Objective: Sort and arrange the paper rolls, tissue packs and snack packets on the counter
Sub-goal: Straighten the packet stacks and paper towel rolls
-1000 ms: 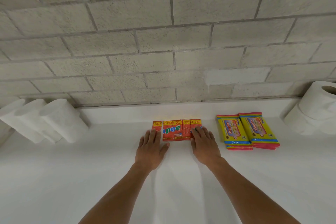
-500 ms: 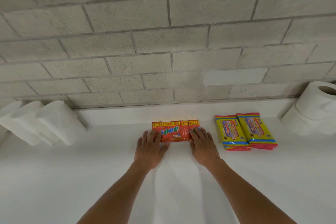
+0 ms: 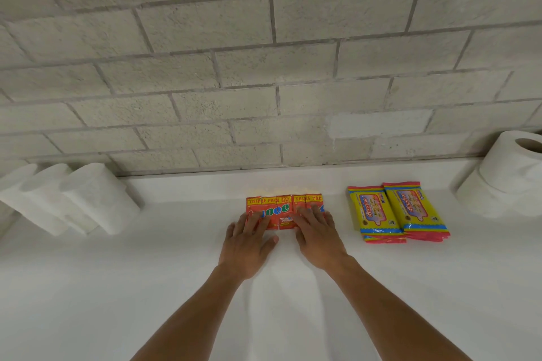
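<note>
Two red snack packets (image 3: 283,208) lie side by side on the white counter (image 3: 146,287), near the back ledge. My left hand (image 3: 247,243) lies flat with straight fingers on the left packet's near half. My right hand (image 3: 318,236) lies flat on the right packet, fingers spread. Two yellow tissue packs (image 3: 396,211) lie next to each other to the right of the packets. Three white paper rolls (image 3: 73,199) lean in a row at the far left. Two more paper rolls (image 3: 513,173) are stacked at the far right.
A grey block wall (image 3: 264,67) rises directly behind the counter's raised back ledge (image 3: 293,179). Bare white counter surface stretches in front of my forearms and between the groups of items.
Both hands have slid slightly farther onto the red packets. The packets and other items stay where they were.
</note>
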A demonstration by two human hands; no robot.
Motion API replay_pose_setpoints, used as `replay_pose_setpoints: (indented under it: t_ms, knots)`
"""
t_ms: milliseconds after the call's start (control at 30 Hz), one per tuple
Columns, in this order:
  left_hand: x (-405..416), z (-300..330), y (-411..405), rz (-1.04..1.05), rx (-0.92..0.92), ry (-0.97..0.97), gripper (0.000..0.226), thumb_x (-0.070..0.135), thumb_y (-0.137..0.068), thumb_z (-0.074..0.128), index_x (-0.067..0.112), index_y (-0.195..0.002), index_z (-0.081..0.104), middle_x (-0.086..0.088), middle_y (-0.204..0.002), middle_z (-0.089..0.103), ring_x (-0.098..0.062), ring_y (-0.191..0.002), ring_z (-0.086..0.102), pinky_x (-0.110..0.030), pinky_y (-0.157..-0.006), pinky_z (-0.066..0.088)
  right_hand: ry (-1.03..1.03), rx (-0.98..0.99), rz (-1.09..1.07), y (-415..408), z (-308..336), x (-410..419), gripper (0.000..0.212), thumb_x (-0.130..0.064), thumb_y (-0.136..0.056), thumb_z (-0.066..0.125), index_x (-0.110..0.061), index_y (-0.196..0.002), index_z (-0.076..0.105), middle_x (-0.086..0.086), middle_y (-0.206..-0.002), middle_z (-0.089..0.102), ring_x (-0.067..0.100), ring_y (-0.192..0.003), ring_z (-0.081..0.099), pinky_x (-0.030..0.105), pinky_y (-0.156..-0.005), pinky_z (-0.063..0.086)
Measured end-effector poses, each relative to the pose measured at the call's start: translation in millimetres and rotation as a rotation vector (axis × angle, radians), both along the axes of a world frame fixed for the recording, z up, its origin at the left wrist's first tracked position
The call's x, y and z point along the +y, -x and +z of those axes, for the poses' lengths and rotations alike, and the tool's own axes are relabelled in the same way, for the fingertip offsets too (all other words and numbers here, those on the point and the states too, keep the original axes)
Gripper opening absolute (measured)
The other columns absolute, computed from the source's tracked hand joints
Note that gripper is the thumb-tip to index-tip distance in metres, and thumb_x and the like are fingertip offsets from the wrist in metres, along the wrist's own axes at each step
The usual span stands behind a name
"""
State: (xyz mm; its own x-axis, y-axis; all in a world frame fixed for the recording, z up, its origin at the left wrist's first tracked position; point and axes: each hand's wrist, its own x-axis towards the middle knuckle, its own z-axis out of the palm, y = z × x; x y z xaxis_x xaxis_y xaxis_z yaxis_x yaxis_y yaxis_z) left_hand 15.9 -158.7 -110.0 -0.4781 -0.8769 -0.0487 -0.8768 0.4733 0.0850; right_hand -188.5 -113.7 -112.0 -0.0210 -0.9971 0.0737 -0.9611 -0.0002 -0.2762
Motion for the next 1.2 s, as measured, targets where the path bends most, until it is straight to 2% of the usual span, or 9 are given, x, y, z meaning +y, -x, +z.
replay_pose_setpoints:
  t_ms: [133, 233, 400, 533, 700, 867, 967, 1100, 1200]
  knots:
    - [1.6, 2.3, 0.7, -0.028, -0.003, -0.003, 0.085, 0.073, -0.087, -0.007, 0.034, -0.153, 0.029, 0.005, -0.161, 0.027, -0.03, -0.149, 0.024, -0.052, -0.117, 0.027, 0.035, 0.059, 0.04, -2.0, -3.2, 0.8, 0.031, -0.03, -0.088, 0.062, -0.028, -0.119, 0.065, -0.001, -0.13, 0.062, 0.037, -0.126, 0.056, 0.057, -0.098, 0.047]
    - [0.8, 1.5, -0.1, -0.029, -0.012, -0.01, 0.084, 0.073, -0.087, -0.008, 0.036, -0.154, 0.025, 0.005, -0.162, 0.026, -0.029, -0.15, 0.021, -0.051, -0.118, 0.025, 0.04, 0.084, 0.033, -2.8, -2.6, 1.9, 0.034, -0.034, -0.091, 0.049, -0.028, -0.119, 0.066, -0.003, -0.129, 0.063, 0.035, -0.126, 0.057, 0.056, -0.098, 0.048]
    - [0.5, -1.5, -0.7, -0.024, -0.03, -0.015, 0.071, 0.069, -0.095, 0.009, 0.034, -0.154, 0.025, 0.004, -0.162, 0.027, -0.031, -0.15, 0.022, -0.052, -0.117, 0.024, -0.003, 0.096, 0.024, -3.5, 0.3, 2.9, 0.045, -0.039, -0.093, 0.033, -0.028, -0.122, 0.066, -0.005, -0.13, 0.064, 0.034, -0.128, 0.056, 0.056, -0.098, 0.048]
    - [1.1, -0.2, -0.4, -0.029, -0.018, -0.001, 0.082, 0.073, -0.089, -0.005, 0.033, -0.154, 0.027, 0.003, -0.161, 0.029, -0.032, -0.148, 0.025, -0.053, -0.117, 0.026, -0.008, 0.075, 0.032, -4.8, 1.2, 3.5, 0.055, -0.042, -0.095, 0.023, -0.027, -0.132, 0.06, -0.005, -0.139, 0.059, 0.035, -0.137, 0.045, 0.058, -0.108, 0.036]
    - [1.7, 2.7, 0.4, -0.029, -0.03, -0.024, 0.089, 0.074, -0.082, -0.012, 0.034, -0.156, 0.018, 0.005, -0.164, 0.019, -0.028, -0.152, 0.014, -0.05, -0.12, 0.019, -0.01, 0.048, 0.022, -3.5, 2.0, 4.3, 0.05, -0.04, -0.094, 0.028, -0.026, -0.126, 0.064, -0.004, -0.131, 0.064, 0.036, -0.131, 0.053, 0.059, -0.103, 0.043]
    - [1.8, 3.8, 1.1, -0.029, -0.045, -0.025, 0.089, 0.074, -0.081, -0.012, 0.034, -0.156, 0.014, 0.005, -0.165, 0.015, -0.028, -0.152, 0.012, -0.05, -0.121, 0.017, -0.023, 0.055, 0.043, -4.0, -1.8, 1.9, 0.05, -0.041, -0.098, 0.027, -0.026, -0.135, 0.057, -0.003, -0.142, 0.056, 0.034, -0.14, 0.041, 0.059, -0.112, 0.033]
    - [1.0, 2.6, 0.7, -0.032, -0.04, -0.017, 0.087, 0.074, -0.083, -0.01, 0.034, -0.156, 0.016, 0.004, -0.164, 0.017, -0.028, -0.152, 0.014, -0.051, -0.12, 0.019, -0.028, 0.06, 0.05, -3.0, -3.2, 1.7, 0.055, -0.043, -0.095, 0.023, -0.025, -0.131, 0.06, -0.003, -0.138, 0.059, 0.035, -0.137, 0.046, 0.06, -0.108, 0.038]
    - [0.1, 0.1, -0.2, -0.036, -0.039, 0.004, 0.089, 0.075, -0.084, -0.012, 0.033, -0.156, 0.019, 0.004, -0.163, 0.021, -0.029, -0.151, 0.018, -0.052, -0.119, 0.022, -0.064, 0.033, 0.074, -3.2, 0.2, 1.4, 0.055, -0.042, -0.098, 0.022, -0.025, -0.143, 0.048, -0.004, -0.151, 0.045, 0.033, -0.147, 0.028, 0.057, -0.117, 0.021]
    - [0.0, -0.6, -0.9, -0.036, -0.033, 0.001, 0.088, 0.076, -0.085, -0.012, 0.034, -0.156, 0.02, 0.003, -0.163, 0.023, -0.029, -0.15, 0.02, -0.052, -0.118, 0.024, -0.053, 0.036, 0.072, -2.3, -0.7, 2.6, 0.048, -0.039, -0.098, 0.031, -0.025, -0.138, 0.052, -0.002, -0.146, 0.051, 0.034, -0.143, 0.037, 0.057, -0.114, 0.027]
